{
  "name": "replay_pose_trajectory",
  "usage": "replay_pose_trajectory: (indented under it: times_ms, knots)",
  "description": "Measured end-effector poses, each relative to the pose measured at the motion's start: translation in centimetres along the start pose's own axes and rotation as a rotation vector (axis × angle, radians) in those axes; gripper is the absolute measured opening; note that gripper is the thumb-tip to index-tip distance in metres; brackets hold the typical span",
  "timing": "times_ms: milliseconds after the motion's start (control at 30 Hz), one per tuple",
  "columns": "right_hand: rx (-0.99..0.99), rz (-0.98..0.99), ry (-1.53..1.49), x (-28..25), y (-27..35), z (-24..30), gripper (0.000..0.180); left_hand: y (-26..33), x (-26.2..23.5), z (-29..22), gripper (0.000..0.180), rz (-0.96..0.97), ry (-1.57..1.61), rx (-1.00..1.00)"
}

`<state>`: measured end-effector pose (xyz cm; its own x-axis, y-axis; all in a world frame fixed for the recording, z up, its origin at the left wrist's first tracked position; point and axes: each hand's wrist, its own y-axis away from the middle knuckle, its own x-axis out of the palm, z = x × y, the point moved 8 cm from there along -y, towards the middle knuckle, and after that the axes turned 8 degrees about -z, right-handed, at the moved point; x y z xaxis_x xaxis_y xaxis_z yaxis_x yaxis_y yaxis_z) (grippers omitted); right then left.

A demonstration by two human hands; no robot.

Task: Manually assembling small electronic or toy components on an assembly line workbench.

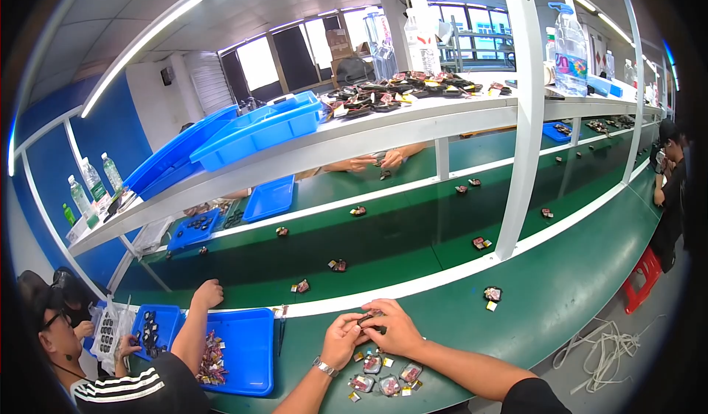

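My left hand [341, 340], with a metal watch at the wrist, and my right hand [394, 329] meet over the green bench top [472, 340]. Between their fingertips they pinch a small dark part [366, 319], mostly hidden by the fingers. Right below my hands lies a group of several small electronic assemblies [389, 385] with clear-grey casings, reddish wiring and yellow-white tabs. Farther right, a similar single assembly [492, 294] rests alone on the bench.
Beyond a white rail, a dark green conveyor belt [413, 244] carries scattered assemblies. A blue tray [251, 351] with a pile of parts stands left, beside a co-worker's arm [193, 333]. A white post [520, 119] rises ahead, supporting a shelf with blue trays [254, 130] and dark parts [398, 93].
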<state>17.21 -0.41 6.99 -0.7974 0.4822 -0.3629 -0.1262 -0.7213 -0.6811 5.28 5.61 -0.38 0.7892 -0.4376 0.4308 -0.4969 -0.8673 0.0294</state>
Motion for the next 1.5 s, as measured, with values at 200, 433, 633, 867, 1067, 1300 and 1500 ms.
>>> replay_pose_trajectory:
  times_ms: [200,433,633,867,1067,1300,1500]
  knots:
    - [0.065,0.036,-0.084,0.9,0.2,-0.9,0.015,0.0,-0.1,-0.1,0.022,-0.013,-0.016,0.017]
    - [-0.045,0.064,-0.002,0.8,-0.1,0.3,0.021,-0.1,-0.7,-0.5,0.023,-0.093,-0.043,0.057]
    - [-0.092,-0.01,0.069,0.1,-0.4,1.0,0.015,0.0,-0.3,-0.2,0.025,-0.08,0.0,-0.005]
    - [-0.154,-0.038,0.124,-0.3,-0.7,2.2,0.016,-0.1,-0.7,0.0,0.025,-0.08,0.011,-0.022]
    - [-0.231,-0.014,0.241,0.2,-0.4,2.3,0.018,-0.3,-0.9,0.3,0.026,-0.058,0.04,-0.022]
    - [-0.263,0.021,0.283,0.6,-0.2,2.2,0.017,-0.2,-0.7,0.3,0.025,-0.055,0.024,-0.017]
    - [-0.25,-0.019,0.314,0.5,0.2,1.9,0.014,-0.2,-0.5,0.4,0.021,-0.123,0.005,-0.067]
